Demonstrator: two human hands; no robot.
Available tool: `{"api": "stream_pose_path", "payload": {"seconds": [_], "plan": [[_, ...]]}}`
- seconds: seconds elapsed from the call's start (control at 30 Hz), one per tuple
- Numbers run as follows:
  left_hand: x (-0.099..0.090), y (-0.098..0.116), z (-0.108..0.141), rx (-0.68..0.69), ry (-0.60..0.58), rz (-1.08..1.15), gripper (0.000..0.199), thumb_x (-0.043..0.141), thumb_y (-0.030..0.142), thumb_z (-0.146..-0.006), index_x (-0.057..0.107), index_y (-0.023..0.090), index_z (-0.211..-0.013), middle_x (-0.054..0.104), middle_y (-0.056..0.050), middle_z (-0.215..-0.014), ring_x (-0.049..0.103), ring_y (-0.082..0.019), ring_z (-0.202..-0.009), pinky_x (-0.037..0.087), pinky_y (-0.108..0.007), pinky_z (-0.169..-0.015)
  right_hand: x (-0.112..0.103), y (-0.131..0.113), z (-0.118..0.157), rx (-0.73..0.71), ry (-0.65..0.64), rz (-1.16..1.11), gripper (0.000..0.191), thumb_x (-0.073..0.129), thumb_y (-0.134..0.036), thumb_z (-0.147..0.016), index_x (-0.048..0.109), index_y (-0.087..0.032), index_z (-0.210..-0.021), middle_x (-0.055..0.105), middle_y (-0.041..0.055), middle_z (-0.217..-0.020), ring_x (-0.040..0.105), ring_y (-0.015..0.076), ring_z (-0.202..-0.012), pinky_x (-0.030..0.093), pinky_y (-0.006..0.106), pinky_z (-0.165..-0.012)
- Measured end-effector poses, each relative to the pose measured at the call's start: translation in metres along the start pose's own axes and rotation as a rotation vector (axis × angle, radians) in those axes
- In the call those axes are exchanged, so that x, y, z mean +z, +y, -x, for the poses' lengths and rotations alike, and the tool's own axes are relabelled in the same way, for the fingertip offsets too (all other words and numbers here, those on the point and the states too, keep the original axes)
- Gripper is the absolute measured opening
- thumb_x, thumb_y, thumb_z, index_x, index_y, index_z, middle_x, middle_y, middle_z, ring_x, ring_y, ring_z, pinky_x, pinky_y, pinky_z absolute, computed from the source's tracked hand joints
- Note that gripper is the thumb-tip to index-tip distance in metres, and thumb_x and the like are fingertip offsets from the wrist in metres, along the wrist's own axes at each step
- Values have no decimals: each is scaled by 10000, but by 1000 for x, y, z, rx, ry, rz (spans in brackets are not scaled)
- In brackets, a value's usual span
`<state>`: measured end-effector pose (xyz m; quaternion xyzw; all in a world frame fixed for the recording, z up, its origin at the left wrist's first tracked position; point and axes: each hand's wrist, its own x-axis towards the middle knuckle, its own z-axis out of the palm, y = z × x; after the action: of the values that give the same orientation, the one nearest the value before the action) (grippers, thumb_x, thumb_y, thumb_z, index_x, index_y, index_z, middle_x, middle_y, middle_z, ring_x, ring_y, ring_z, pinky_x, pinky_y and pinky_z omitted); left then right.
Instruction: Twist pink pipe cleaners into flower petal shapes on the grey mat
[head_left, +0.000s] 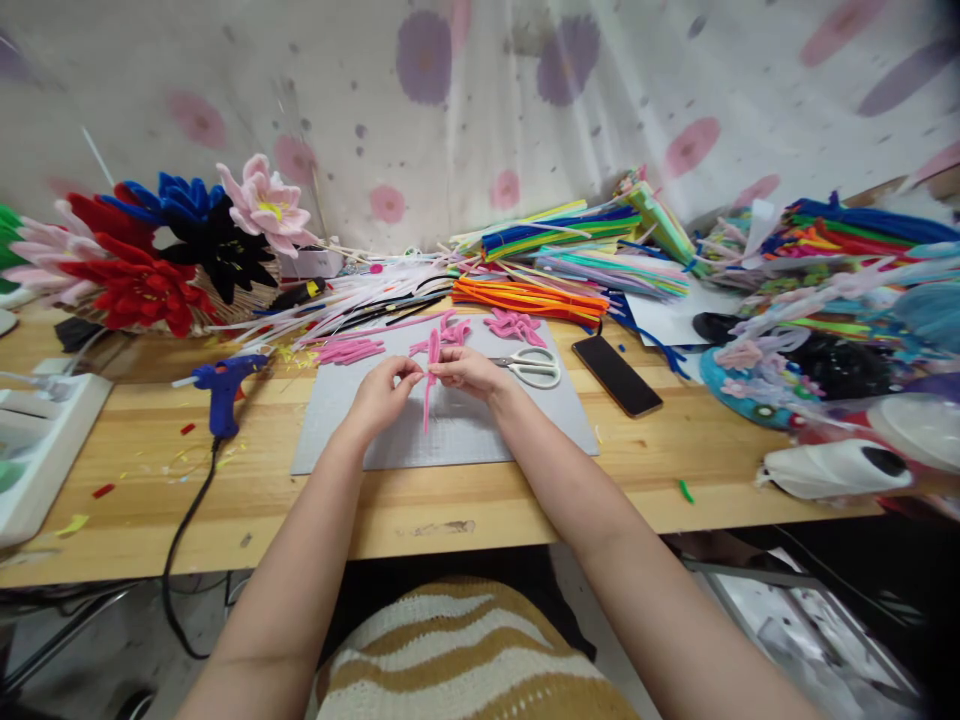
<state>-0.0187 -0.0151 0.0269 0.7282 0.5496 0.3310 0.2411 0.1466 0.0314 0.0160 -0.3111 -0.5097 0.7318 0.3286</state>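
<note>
Above the grey mat (330, 430) my right hand (471, 372) pinches a folded pink pipe cleaner (427, 410), its looped end up and its tail hanging down. My left hand (384, 396) has thumb and forefinger pressed together at the same pipe cleaner, from the left side. Behind my hands lie a bundle of short pink pipe cleaners (349, 351) and a few bent pink pieces (454, 328). Another cluster of looped pink pieces (515, 325) sits at the mat's back right. White-handled scissors (538, 367) rest just right of my right hand.
A blue glue gun (225, 388) with a trailing cord stands at left, near a white power strip (52, 450). Fuzzy flowers (157, 290) fill the back left. Coloured pipe cleaner bundles (532, 297) line the back. A phone (617, 374) lies right, before a white spray-like tool (836, 468).
</note>
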Motion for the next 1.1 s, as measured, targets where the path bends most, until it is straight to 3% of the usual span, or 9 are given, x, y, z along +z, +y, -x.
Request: {"api": "stream_pose_path", "payload": {"seconds": [0.13, 0.2, 0.37, 0.5, 0.73, 0.9, 1.1], "plan": [[12, -6, -3, -40, 168, 116, 112, 603, 276, -712, 663, 190, -752, 632, -39, -828, 544, -180, -865, 393, -294, -805, 1, 6, -1, 21, 25, -131, 281, 741, -230, -519, 487, -139, -598, 395, -83, -460, 265, 11, -399, 142, 191, -418], [20, -7, -1, -123, 219, 222, 153, 626, 303, -695, 691, 188, -771, 651, -40, -812, 568, -173, -811, 414, -288, -774, 0, 8, -3, 15, 62, -149, 262, 738, -209, -509, 509, -133, -612, 429, -74, -473, 267, 9, -396, 136, 193, -412], [31, 1, 6, -354, 114, 634, 262, 653, 374, -677, 709, 149, -799, 689, -52, -733, 619, -162, -702, 466, -278, -705, -4, 10, -6, -5, 121, -122, 222, 719, -184, -518, 513, -132, -582, 432, -71, -454, 247, 10, -381, 123, 206, -403], [25, 12, 8, -533, -19, 933, 326, 735, 372, -604, 690, 117, -801, 695, -81, -752, 646, -169, -693, 512, -309, -697, -4, 9, -4, 25, 67, -98, 233, 726, -193, -533, 509, -136, -599, 454, -62, -466, 270, 18, -391, 144, 197, -400], [19, 18, 8, -624, -155, 1122, 143, 710, 207, -670, 683, 103, -764, 695, -88, -779, 648, -135, -656, 538, -249, -619, -4, 4, 0, 67, -66, -111, 265, 732, -209, -522, 501, -132, -627, 461, -62, -471, 296, 10, -374, 115, 169, -369], [21, 19, 6, -696, -78, 1221, 34, 644, 100, -720, 671, 94, -740, 675, -53, -673, 619, -88, -555, 524, -186, -553, 3, 3, 0, 43, -87, -147, 299, 740, -246, -547, 480, -143, -655, 432, -71, -486, 313, 13, -394, 151, 162, -370], [13, 18, 2, -696, 47, 1256, 62, 587, 70, -757, 645, 88, -753, 651, -28, -636, 590, -67, -500, 506, -160, -487, 7, 7, 6, -12, -97, 34, 349, 549, -502, -760, 538, -165, -850, 422, -62, -604, 259, 23, -435, 197, 171, -389]]}}
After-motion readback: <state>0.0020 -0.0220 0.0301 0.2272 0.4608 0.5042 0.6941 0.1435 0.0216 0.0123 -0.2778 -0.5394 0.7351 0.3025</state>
